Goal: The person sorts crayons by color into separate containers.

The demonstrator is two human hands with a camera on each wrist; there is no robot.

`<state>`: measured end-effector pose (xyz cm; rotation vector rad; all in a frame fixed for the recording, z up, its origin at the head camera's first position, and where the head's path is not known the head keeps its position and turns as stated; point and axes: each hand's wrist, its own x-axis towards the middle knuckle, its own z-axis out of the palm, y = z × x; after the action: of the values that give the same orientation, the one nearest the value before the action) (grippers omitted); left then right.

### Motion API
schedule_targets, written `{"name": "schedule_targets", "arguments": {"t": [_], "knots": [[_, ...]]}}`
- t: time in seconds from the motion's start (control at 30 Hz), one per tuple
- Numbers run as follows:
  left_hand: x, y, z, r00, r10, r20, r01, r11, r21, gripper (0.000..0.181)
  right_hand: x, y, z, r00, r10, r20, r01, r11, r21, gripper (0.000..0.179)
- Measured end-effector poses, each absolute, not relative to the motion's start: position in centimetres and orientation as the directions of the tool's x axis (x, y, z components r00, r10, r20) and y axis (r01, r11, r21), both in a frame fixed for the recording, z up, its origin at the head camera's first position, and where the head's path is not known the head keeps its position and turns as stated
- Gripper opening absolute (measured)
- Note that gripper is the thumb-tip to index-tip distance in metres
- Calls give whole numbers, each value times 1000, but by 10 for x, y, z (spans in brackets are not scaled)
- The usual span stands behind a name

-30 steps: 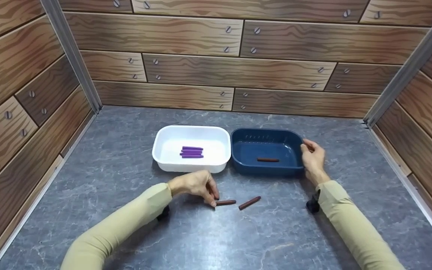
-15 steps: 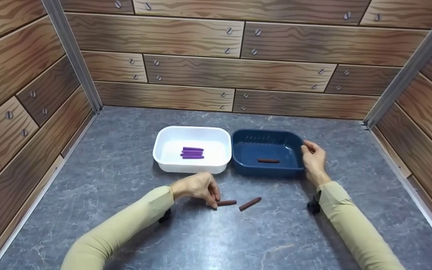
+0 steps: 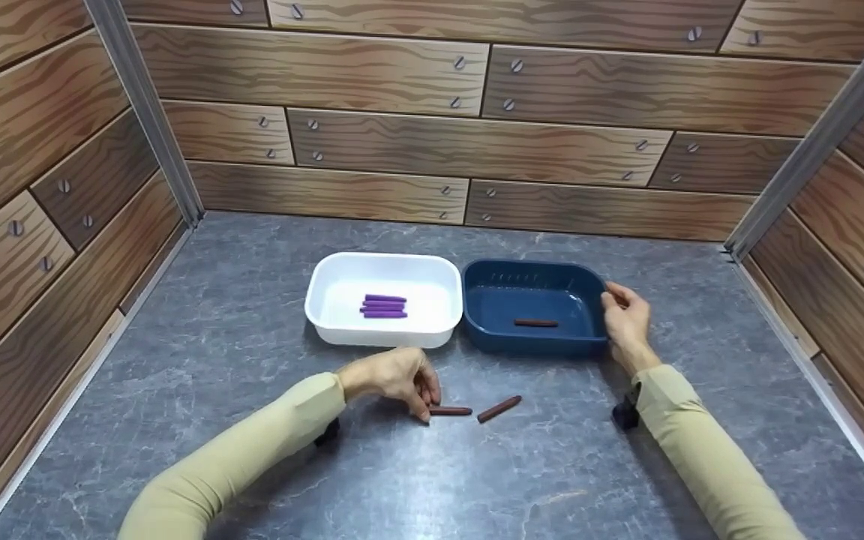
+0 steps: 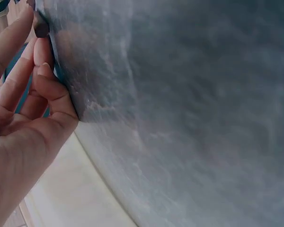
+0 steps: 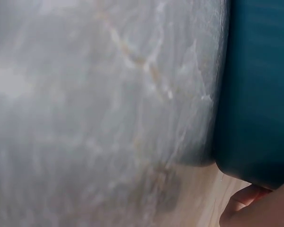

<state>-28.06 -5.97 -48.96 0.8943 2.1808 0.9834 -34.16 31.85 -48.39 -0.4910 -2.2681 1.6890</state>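
Beside the front of the white bin, my left hand (image 3: 400, 377) pinches the left end of a brown crayon (image 3: 452, 411) on the grey table. The left wrist view shows that crayon's end (image 4: 41, 26) between the thumb and fingers of the left hand (image 4: 33, 104). A second brown crayon (image 3: 499, 409) lies slanted just to its right. My right hand (image 3: 628, 321) grips the right wall of the dark blue bin (image 3: 537, 343), thumb at the rim. One more brown crayon (image 3: 536, 323) lies inside that bin. The right wrist view shows part of the right hand (image 5: 258, 208) under the bin's corner.
Left of the blue bin, nearly touching it, stands a white bin (image 3: 383, 337) with several purple crayons (image 3: 384, 307) in it. Wood-patterned walls (image 3: 469, 142) enclose the grey marbled table (image 3: 522, 480) at the back and both sides.
The crayon at my left hand has shifted slightly toward me and turned more level, with the thumb lowering a little. My right hand stays on the blue bin.
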Motion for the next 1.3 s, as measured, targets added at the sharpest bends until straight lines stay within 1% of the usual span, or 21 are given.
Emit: {"name": "schedule_targets", "arguments": {"t": [0.2, 0.37, 0.53, 0.7, 0.83, 0.93, 1.07, 1.3], "knots": [[-282, -60, -491, -603, 764, -228, 338, 504, 795, 18, -341, 318, -483, -909, 416, 5, 113, 257, -960, 41], [-284, -61, -492, -616, 756, -222, 315, 495, 810, 16, -341, 318, -485, -909, 416, -11, 126, 250, -960, 42], [-286, -64, -491, -642, 741, -197, 284, 469, 836, 19, -342, 318, -486, -906, 424, 1, 116, 250, -961, 41], [-287, -65, -489, -675, 717, -173, 229, 427, 875, 16, -342, 318, -485, -905, 426, 8, 107, 246, -963, 41], [-285, -64, -488, -699, 699, -148, 209, 398, 893, 14, -341, 319, -486, -908, 418, -1, 119, 256, -959, 41], [-283, -63, -487, -710, 696, -112, 197, 348, 916, 13, -341, 318, -486, -907, 421, -3, 129, 270, -954, 41], [-282, -61, -483, -709, 701, -80, 191, 300, 935, 13, -340, 317, -486, -904, 428, 6, 130, 287, -949, 41], [-284, -60, -472, -709, 703, -52, 218, 289, 932, 12, -342, 317, -484, -900, 435, 10, 126, 284, -951, 40]]}}
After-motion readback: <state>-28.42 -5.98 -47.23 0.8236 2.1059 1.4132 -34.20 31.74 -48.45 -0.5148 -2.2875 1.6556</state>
